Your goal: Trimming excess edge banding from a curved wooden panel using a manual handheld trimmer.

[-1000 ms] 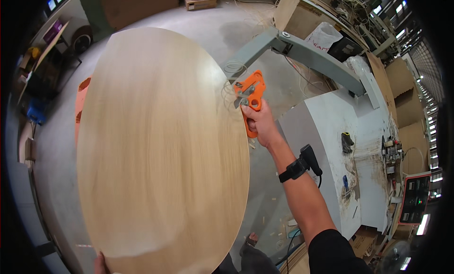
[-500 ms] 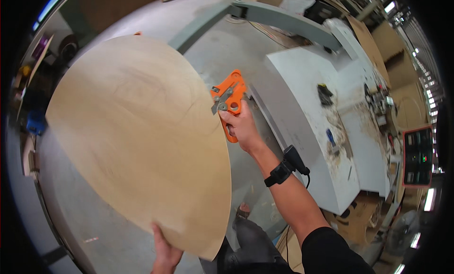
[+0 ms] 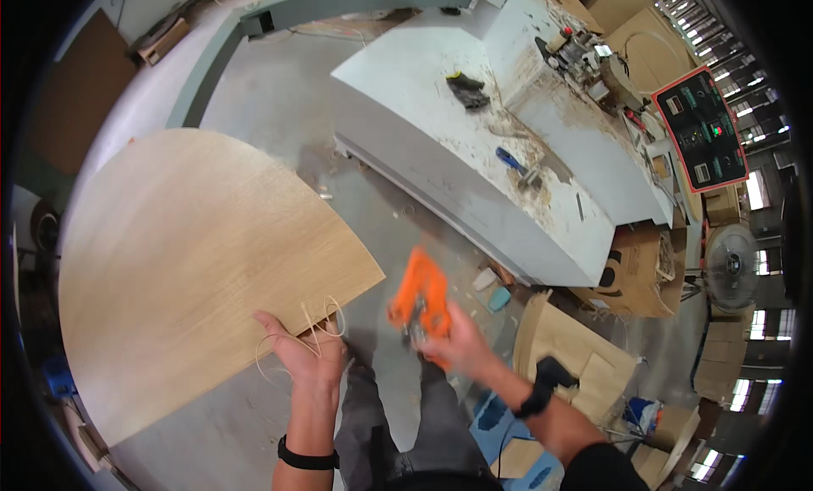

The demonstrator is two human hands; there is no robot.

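1. Board [image 3: 195,254] is grasped at its near edge by the left hand [image 3: 313,355]; a thin strip [image 3: 343,318] curls there.
2. Right hand [image 3: 461,343] grips the orange tool [image 3: 421,283], blurred, apart from the board.
3. Step looks like board handling with the tool clear; the next move seems to call for a steady left grip.
4. White table [image 3: 406,76], carrying a glove [image 3: 468,90] and scraper [image 3: 511,159], and grey beam [image 3: 339,6] limit room beyond.

At frame left, a board [image 3: 195,262] is held along its lower edge by the left hand [image 3: 306,355]. Right of it, a hand tool [image 3: 430,292] is gripped in the right hand [image 3: 464,343]. On the upper-right bench [image 3: 398,67], a glove [image 3: 468,91] is placed; farther right, a control panel [image 3: 701,128] is seen above a fan [image 3: 731,266].
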